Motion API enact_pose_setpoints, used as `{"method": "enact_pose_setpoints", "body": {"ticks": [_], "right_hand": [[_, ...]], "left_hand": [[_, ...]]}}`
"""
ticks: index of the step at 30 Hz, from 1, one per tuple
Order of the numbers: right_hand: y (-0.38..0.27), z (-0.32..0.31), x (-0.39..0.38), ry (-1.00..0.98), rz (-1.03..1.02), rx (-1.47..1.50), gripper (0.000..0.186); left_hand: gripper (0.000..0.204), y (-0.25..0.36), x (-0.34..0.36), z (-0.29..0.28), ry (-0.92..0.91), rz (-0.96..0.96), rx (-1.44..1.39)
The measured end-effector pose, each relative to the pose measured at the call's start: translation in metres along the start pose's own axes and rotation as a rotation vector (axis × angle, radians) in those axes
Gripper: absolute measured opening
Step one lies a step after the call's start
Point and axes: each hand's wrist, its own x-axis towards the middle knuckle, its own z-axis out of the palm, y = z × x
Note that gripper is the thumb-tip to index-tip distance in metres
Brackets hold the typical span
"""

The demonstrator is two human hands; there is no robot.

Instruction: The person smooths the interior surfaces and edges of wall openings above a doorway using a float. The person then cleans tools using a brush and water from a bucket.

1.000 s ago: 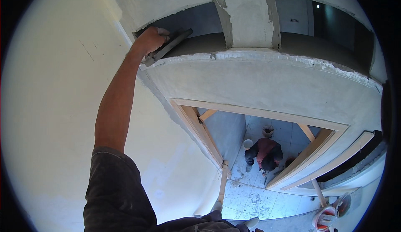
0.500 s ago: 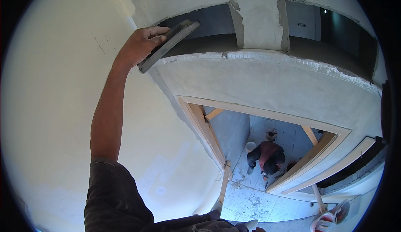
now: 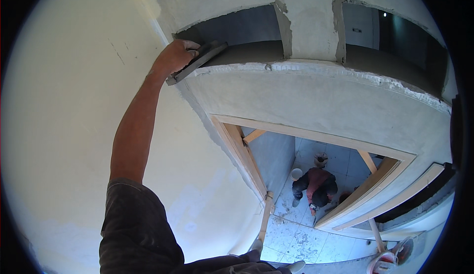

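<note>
One left hand (image 3: 176,57) up there, gripping the trowel (image 3: 201,61): stiff, light by its look, best held mid-back; right hand out of view.

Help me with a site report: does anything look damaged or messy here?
Yes. The ledge's front edge under the two openings looks rough and ragged, unlike the smoother wall below. Dark blotches also mark the floor tiles near the doorway.
</note>
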Motion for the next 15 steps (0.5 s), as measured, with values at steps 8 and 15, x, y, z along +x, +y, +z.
{"method": "enact_pose_setpoints", "body": {"ticks": [8,15], "right_hand": [[-0.059,-0.036,0.011,0.083,0.244,0.534,0.035],[-0.055,-0.039,0.018,0.175,-0.183,0.086,0.033]], "left_hand": [[0.035,0.019,0.003,-0.003,-0.086,-0.065,-0.275],[0.034,0.045,-0.054,-0.034,-0.122,0.09,-0.53]]}}
